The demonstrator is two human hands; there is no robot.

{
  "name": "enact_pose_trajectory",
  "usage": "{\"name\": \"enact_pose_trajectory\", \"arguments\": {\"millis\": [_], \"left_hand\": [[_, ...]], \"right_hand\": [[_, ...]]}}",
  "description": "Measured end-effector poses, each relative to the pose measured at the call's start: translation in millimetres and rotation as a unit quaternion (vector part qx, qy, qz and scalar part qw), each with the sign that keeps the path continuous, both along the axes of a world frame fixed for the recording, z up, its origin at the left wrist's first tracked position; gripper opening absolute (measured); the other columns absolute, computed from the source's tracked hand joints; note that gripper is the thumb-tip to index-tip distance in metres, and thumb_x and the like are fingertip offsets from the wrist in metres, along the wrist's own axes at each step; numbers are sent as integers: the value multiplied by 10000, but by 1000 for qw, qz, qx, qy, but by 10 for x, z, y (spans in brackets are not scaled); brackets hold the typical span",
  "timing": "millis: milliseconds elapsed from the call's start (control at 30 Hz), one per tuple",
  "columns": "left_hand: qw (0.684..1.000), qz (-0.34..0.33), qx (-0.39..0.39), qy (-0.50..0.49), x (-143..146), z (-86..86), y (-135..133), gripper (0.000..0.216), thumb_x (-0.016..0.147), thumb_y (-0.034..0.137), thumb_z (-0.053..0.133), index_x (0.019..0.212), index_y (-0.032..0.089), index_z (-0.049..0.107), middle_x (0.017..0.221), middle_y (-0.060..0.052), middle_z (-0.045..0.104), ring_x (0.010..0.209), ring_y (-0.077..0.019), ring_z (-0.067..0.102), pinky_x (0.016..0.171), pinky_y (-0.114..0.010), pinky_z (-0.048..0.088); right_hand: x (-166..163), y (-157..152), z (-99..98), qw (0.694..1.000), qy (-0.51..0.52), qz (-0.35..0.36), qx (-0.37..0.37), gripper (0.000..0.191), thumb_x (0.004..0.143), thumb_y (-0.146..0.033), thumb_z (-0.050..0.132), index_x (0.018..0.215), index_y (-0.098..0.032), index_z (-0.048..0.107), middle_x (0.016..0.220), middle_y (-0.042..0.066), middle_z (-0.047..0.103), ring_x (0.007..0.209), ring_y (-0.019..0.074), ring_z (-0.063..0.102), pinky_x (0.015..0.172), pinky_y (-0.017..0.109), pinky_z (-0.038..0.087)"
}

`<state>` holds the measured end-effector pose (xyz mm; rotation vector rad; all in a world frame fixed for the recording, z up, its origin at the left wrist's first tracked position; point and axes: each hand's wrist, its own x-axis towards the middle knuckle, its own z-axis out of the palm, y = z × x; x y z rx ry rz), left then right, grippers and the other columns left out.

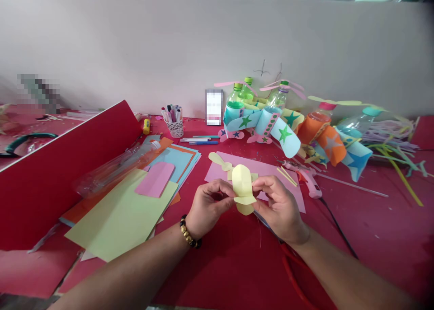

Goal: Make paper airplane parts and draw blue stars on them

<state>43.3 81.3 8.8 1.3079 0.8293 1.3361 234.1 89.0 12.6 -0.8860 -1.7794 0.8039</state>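
Between both hands, above the red table, is a pale yellow paper cutout (242, 181) with rounded ends and a fold across its lower part. My left hand (213, 206) pinches its left edge near the fold; a bead bracelet (188, 232) circles that wrist. On the opposite edge, the fingers of my right hand (280, 208) are closed on the same paper. Behind it, a yellow paper propeller (222, 162) lies on a pink sheet (267, 165). Scissors with red handles (293, 274) lie partly hidden under my right hand and forearm.
At right rest a pink glue gun (307, 178) with a black cord and several decorated bottle planes (271, 115). Left are stacked paper sheets (118, 215), a plastic bottle (115, 170) and a red board (68, 174). A pen cup (175, 128) and a phone (214, 106) stand behind.
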Motion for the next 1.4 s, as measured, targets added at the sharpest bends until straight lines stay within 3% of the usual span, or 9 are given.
{"name": "enact_pose_trajectory", "arguments": {"millis": [667,1000,1400], "left_hand": [[997,6,-75,-19,18,-32,-14,173,705,237,808,735,150,662,725,-17,658,652,-111,586,635,-230,490],[996,-6,-86,-36,23,-73,1,166,698,225,818,776,161,685,774,-12,672,678,-106,592,657,-228,492],[981,9,-166,-100,35,-34,46,209,651,222,837,709,143,653,689,18,651,597,-64,530,585,-183,417]], "right_hand": [[-20,3,68,999,-39,2,-35,214,853,-192,647,1024,-244,529,869,21,691,808,168,675,730,279,531],[-38,5,90,997,-51,13,-60,237,843,-174,641,1033,-238,514,864,9,712,817,162,677,752,275,515],[-45,40,65,994,-25,44,-94,334,833,-151,636,1107,-252,473,833,-17,654,812,150,627,800,297,499]]}}
